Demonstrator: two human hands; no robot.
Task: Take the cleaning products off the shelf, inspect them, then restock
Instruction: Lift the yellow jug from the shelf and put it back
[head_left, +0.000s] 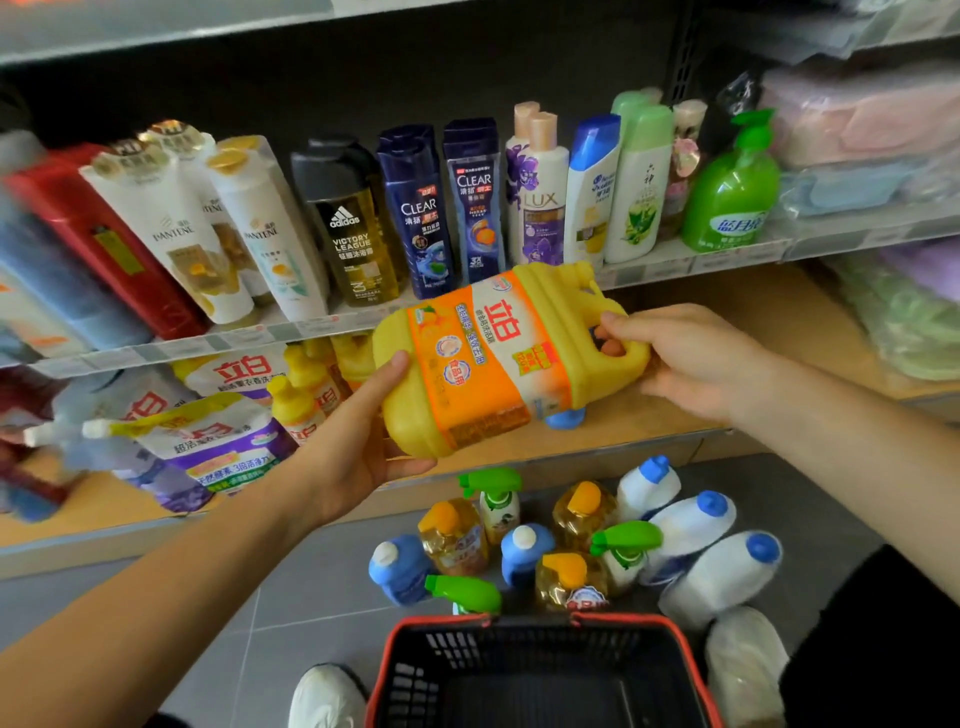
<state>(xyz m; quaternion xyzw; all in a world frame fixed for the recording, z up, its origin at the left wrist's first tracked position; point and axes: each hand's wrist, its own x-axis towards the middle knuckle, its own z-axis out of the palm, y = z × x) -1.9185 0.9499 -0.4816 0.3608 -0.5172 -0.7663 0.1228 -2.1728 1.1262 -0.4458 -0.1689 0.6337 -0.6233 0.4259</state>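
A large yellow jug lies on its side in the air in front of the lower shelf, its long axis running from lower left to upper right, label up; the right hand has its fingers hooked through the handle at the upper right end; the left hand cups the base, palm up, thumb pressed on the side. Behind the jug the right part of the lower shelf is bare, so a return there looks unobstructed; toward the shelf's left end lie refill pouches and small yellow bottles. On the floor below stand spray bottles, white bottles and amber bottles, beside a red basket.
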